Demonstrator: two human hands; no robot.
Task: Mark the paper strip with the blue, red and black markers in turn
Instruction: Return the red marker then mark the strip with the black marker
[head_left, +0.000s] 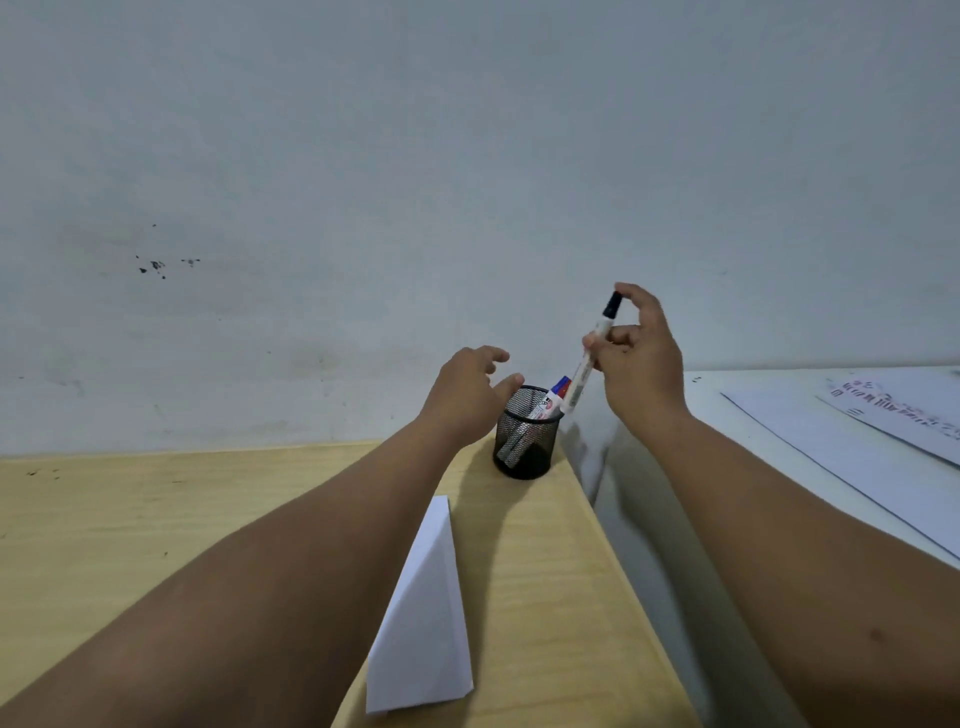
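Right hand (641, 358) gripping black marker (592, 353) over mesh cup (524, 436) at desk edge (613, 540); left hand (467, 395) loose-fingered beside cup

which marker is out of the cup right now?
The black-capped marker, pinched in the right hand, its lower end at the mesh cup rim. The blue-capped marker and the rest sit inside.

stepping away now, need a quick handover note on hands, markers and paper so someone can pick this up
Right hand: grip shut on the black-capped marker, its lower end at the rim of the mesh cup.
Left hand: open, empty, beside the cup.
Red and blue markers: standing in the cup.
Paper strip: flat on the wooden desk, near side of the cup; no marks visible on it.
Left: can't tell which colours are already used.
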